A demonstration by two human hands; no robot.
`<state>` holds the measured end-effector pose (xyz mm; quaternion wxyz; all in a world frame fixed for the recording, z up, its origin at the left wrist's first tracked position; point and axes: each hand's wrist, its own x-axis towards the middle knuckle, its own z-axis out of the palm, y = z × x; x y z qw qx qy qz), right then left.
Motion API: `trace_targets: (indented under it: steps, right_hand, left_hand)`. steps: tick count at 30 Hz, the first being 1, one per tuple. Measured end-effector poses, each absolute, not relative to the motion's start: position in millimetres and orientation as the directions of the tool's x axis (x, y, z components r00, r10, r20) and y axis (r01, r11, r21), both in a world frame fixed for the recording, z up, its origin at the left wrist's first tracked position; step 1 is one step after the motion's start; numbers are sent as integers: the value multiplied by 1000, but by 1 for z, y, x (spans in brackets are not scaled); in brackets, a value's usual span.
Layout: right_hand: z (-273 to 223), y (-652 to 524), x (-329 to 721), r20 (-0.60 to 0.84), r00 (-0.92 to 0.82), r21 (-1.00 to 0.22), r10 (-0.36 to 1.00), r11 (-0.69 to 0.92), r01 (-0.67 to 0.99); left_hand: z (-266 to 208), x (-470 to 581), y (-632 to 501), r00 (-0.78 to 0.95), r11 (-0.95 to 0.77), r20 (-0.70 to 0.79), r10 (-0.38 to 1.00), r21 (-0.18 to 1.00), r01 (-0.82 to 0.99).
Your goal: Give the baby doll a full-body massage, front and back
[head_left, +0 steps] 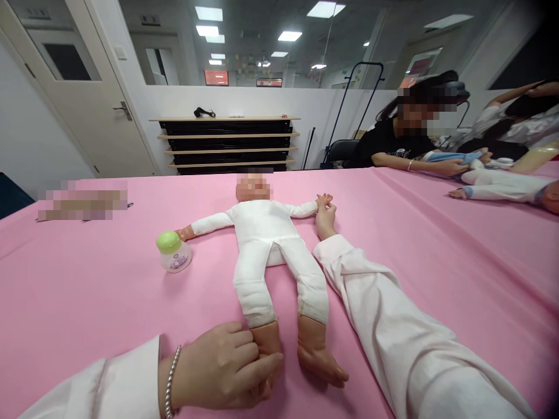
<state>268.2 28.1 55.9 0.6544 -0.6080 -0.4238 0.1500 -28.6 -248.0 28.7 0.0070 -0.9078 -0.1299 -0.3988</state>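
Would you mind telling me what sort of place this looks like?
Probably an infant-care training room: a baby doll lies on a pink-covered table, and another person handles a second doll nearby.

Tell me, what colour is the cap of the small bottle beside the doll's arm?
The bottle cap is light green, seen in the head view.

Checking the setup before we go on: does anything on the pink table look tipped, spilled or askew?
Yes: the green-capped bottle beside the doll leans to one side instead of standing upright. Nothing looks spilled on the pink table.
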Motion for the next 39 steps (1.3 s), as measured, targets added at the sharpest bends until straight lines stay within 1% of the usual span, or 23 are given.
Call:
trace_targets:
  steps: [4,7,9,10,11,12,14,16,17,18,20,21,23,26,29,39]
  right_hand:
    - [54,28,269,357,608,-928,709,198,314]
    - [56,26,267,356,593,-929,722,209,305]
    - [64,22,260,406,580,-910,707,251,331]
    - [70,18,254,453,568,-887,687,285,362]
    - [77,15,247,507,548,-857,665,325,399]
    - [85,11,238,563,515,-821,646,366,438]
    - [99,1,216,647,393,-750,653,454,481]
    - [107,-8,193,690,200,-679,695,527,511]
    - [108,-12,183,701,71,-628,710,566,534]
    - [106,-16,175,693,-81,-565,717,609,557]
    - [100,-22,163,620,-370,-430,692,694,578]
    - [97,-24,160,573,-468,-380,673,724,575]
    - [90,-26,158,511,-559,-340,653,750,567]
    - [87,-26,160,499,-554,-369,666,742,560]
    - [86,-25,162,494,-549,-384,674,736,558]
    - [84,-26,161,523,-515,-421,679,731,537]
  left_hand:
    - [30,-28,-248,633,-965,738,233,95,245]
    - [31,-30,-249,640,-963,738,213,48,265]
    - [35,-34,-250,609,-954,770,193,2,300]
    - [38,-36,-251,573,-948,796,194,3,317]
    - [41,-40,-251,522,-944,826,213,35,329]
    - [45,-43,-251,457,-938,853,250,97,333]
    - [50,-50,-249,312,-904,869,384,284,320]
    - [50,-55,-244,158,-820,825,543,480,312]
    - [48,-57,-241,85,-763,784,616,566,312]
    - [46,-58,-237,21,-702,732,681,644,304]
    - [39,-59,-226,-49,-575,604,795,778,253]
    - [35,-58,-220,-55,-513,534,844,832,213]
    - [29,-56,-209,-37,-400,406,913,910,111]
    - [25,-52,-195,-20,-283,282,959,957,-69]
    - [24,-50,-189,-41,-261,258,965,952,-158]
    - [11,-54,-195,-57,-268,264,963,961,-63]
